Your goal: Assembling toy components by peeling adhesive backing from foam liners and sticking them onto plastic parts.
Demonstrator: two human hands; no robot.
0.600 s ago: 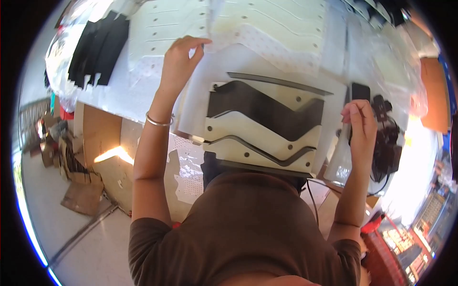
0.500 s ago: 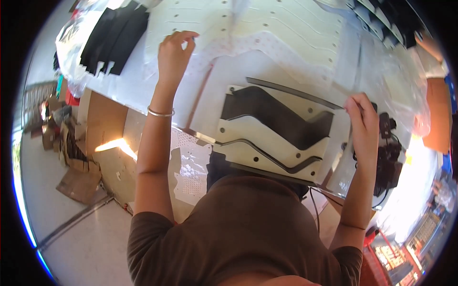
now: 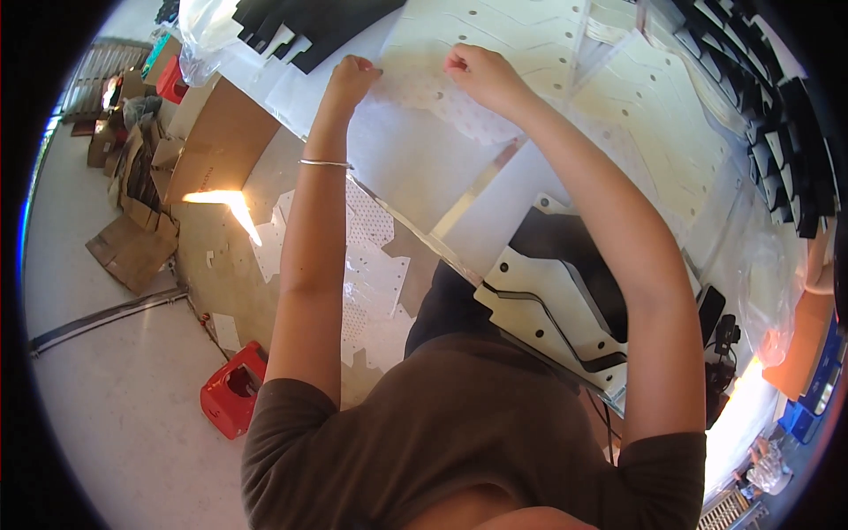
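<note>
Over the far part of the table, both of my hands are held up, a short gap between them. My left hand [image 3: 355,80] has its thumb and fingers pinched together; whatever is in them, if anything, is too small to make out. The fingers of my right hand [image 3: 484,78] are curled shut, and their contents cannot be seen either. Beneath and beyond them lie cream sheets [image 3: 495,40] with wavy lines and small holes. Close to my body rests a cream board [image 3: 521,305] with a black zigzag piece [image 3: 556,237] on it, partly hidden by my right forearm.
Black cut sheets [image 3: 322,26] lie at the far left of the table, and more black pieces [image 3: 786,132] at the far right. Clear plastic wrapping [image 3: 764,274] and black cables [image 3: 724,353] are at the right. A cardboard box [image 3: 221,141] and a red plastic stool [image 3: 234,389] stand at the left.
My right hand has moved left and away from me, from the board's right end to near my left hand. My view has shifted left. The thin dark strip beyond the board no longer shows.
</note>
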